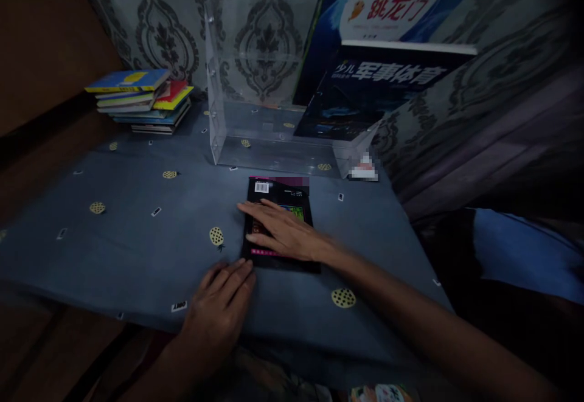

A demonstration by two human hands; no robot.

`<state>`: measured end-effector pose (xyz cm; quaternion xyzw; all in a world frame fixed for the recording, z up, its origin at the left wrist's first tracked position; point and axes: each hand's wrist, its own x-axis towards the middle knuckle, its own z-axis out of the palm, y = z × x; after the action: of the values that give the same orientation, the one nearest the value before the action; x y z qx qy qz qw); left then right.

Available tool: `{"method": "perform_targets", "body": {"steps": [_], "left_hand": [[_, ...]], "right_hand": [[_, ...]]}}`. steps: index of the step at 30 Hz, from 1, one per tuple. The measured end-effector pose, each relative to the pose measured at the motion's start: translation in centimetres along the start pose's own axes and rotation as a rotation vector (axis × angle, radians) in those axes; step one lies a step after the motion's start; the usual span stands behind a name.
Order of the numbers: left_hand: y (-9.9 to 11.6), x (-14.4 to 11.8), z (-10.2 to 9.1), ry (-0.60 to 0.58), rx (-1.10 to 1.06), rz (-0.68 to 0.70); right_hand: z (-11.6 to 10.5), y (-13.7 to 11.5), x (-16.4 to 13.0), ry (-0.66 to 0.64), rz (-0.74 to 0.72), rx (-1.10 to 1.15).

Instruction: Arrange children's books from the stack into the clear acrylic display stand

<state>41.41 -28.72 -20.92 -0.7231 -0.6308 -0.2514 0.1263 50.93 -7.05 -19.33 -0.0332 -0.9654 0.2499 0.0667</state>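
A dark book (283, 262) lies flat on the cloth, its barcode side up, with a pink edge at the top and a coloured picture. Across its middle rests my right hand (285, 232), palm down with the fingers spread, covering part of the picture. My left hand (223, 298) lies on the cloth at the book's lower left corner. Its fingers are stretched out side by side, and the fingertips touch that corner. The left thumb is mostly hidden.
Behind the book stands a clear acrylic rack (274, 152) holding a dark book (351, 98) that leans right; a larger blue book (383, 0) stands behind. Several books (146, 98) are stacked at the back left. A patterned grey-blue cloth (137, 232) covers the table.
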Motion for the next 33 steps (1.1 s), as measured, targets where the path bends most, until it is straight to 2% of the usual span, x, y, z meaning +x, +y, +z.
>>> {"method": "perform_targets", "body": {"steps": [7,12,15,20,26,33], "left_hand": [[-0.2,0.2,0.0,0.001,0.003,0.004],[-0.1,0.6,-0.2,-0.013,0.041,0.011],[0.2,0.9,-0.1,-0.04,0.06,-0.026],[0.5,0.5,0.3,-0.08,0.075,-0.061],[-0.2,-0.8,0.2,-0.138,0.055,0.029],[0.0,-1.3,0.0,-0.204,0.135,0.114]], "right_hand": [[-1.0,5.1,2.0,0.104,0.08,-0.078],[-1.4,8.5,1.0,0.205,0.164,-0.129],[-1.3,9.2,-0.3,0.281,0.196,-0.126],[-1.1,7.9,-2.7,0.334,0.294,-0.17],[-0.2,4.8,-6.5,0.351,0.436,-0.262],[2.6,0.4,-11.5,0.408,0.467,-0.358]]}}
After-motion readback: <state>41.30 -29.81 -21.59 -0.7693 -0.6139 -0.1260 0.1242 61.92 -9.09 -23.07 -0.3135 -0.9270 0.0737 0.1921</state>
